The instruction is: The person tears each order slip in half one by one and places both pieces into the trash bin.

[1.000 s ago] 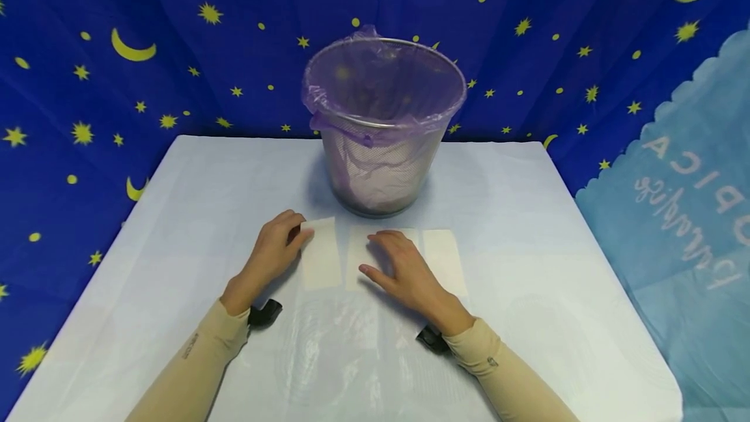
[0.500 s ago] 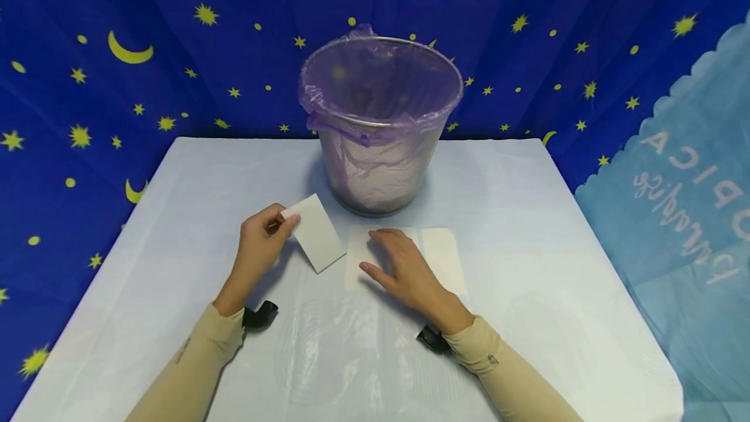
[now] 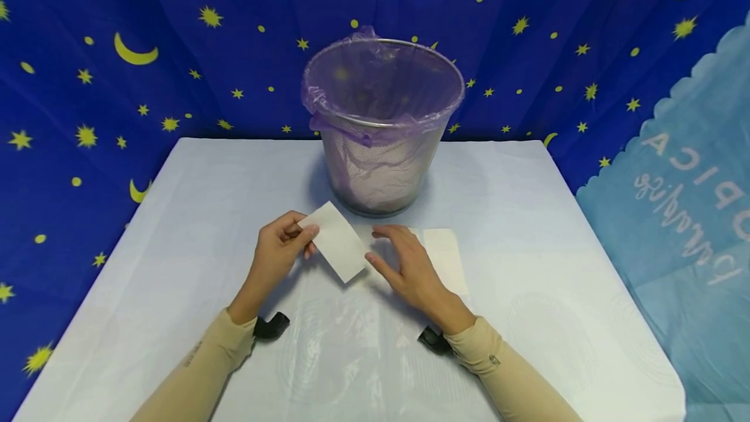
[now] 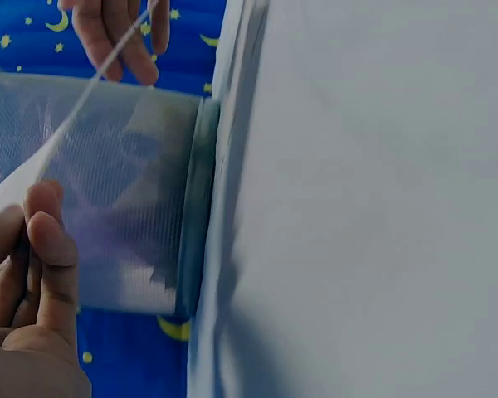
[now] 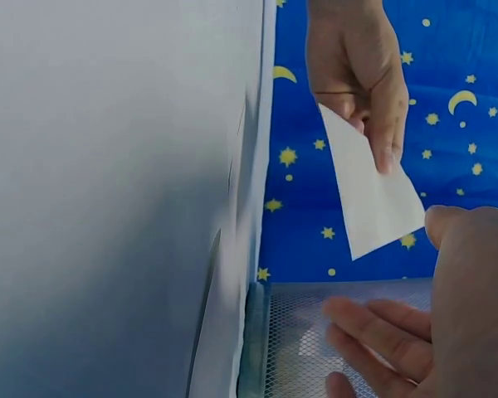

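My left hand [image 3: 277,254] pinches a small white piece of paper [image 3: 335,243] by its upper left edge, thumb on top. The paper hangs tilted above the table, and the left wrist view shows it nearly edge-on. My right hand [image 3: 412,271] has its fingers spread, with the thumb tip at the paper's right corner [image 5: 415,217]; whether they touch, I cannot tell. Beneath that hand, more pale paper [image 3: 364,234] lies flat, mostly hidden. Another pale piece of paper [image 3: 445,259] lies flat just right of the right hand.
Behind the hands stands a wire mesh wastebasket [image 3: 381,168] lined with a purple plastic bag [image 3: 366,139]. A white cloth covers the table [image 3: 527,226]. Blue star-patterned fabric [image 3: 234,51] hangs at the back, and a light blue cloth [image 3: 691,213] hangs at the right.
My left hand has lifted the leftmost piece of paper off the table, tilted it and brought it right, to the right hand. The right hand's thumb and fingers have shifted slightly.
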Action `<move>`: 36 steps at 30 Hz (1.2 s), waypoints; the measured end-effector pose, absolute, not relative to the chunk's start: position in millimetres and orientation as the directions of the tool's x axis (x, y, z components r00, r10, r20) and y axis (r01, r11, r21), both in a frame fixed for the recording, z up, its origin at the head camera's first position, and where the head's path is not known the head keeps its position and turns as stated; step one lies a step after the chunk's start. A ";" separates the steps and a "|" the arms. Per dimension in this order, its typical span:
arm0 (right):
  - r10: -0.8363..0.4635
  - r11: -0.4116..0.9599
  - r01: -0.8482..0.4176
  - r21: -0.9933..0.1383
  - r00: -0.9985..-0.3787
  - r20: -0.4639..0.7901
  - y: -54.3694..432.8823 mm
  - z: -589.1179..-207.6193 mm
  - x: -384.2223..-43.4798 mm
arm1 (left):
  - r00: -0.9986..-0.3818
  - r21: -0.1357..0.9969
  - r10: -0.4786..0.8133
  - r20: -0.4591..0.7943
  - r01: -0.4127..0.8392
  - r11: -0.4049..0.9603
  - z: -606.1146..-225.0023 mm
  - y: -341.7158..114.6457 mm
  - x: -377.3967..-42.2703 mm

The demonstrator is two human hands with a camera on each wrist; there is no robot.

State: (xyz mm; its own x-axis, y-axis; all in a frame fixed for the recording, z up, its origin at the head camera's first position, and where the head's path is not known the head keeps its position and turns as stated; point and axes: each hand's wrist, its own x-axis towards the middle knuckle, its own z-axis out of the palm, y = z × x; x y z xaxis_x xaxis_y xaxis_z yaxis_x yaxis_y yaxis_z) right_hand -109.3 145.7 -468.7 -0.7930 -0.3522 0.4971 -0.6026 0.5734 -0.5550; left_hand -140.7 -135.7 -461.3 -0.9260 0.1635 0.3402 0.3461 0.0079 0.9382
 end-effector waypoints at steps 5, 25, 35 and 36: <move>-0.352 0.540 -0.641 -0.545 -0.760 0.546 146.0 -470.1 -110.7 | -0.925 0.939 0.170 0.341 0.345 -0.005 -464.8 -126.7 -136.1; -0.191 0.517 -0.680 -0.520 -0.684 0.704 145.3 -470.3 -112.0 | -0.906 0.948 0.280 0.317 0.306 -0.083 -470.0 -120.4 -130.3; -0.087 0.526 -0.641 -0.559 -0.694 0.714 146.9 -468.3 -110.9 | -0.876 0.963 0.415 0.244 0.268 -0.001 -471.5 -117.7 -125.9; -0.085 0.524 -0.639 -0.562 -0.696 0.713 147.1 -468.6 -110.9 | -0.876 0.963 0.421 0.237 0.269 0.016 -471.7 -117.7 -125.5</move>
